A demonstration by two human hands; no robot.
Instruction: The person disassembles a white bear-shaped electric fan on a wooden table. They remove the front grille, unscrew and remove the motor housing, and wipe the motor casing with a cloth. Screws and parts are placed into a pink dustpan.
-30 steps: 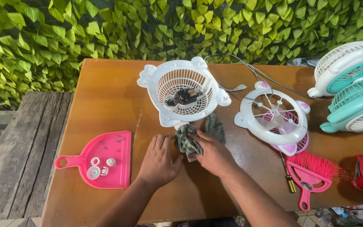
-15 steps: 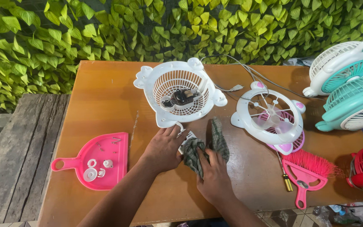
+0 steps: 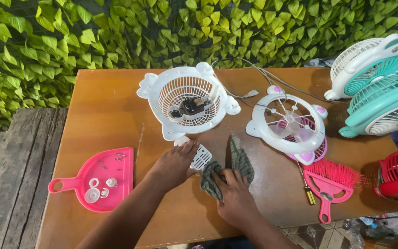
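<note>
From the head view, the left hand [image 3: 173, 163] lies flat, pinning a small white slatted piece [image 3: 201, 157] just below the white fan housing [image 3: 187, 101], while the right hand [image 3: 233, 193] bunches a checked cloth [image 3: 236, 163] beside it for wiping.

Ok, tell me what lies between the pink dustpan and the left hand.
Head view: only bare wooden table lies between the pink dustpan and the left hand, apart from a faint scratch in the tabletop.
</note>
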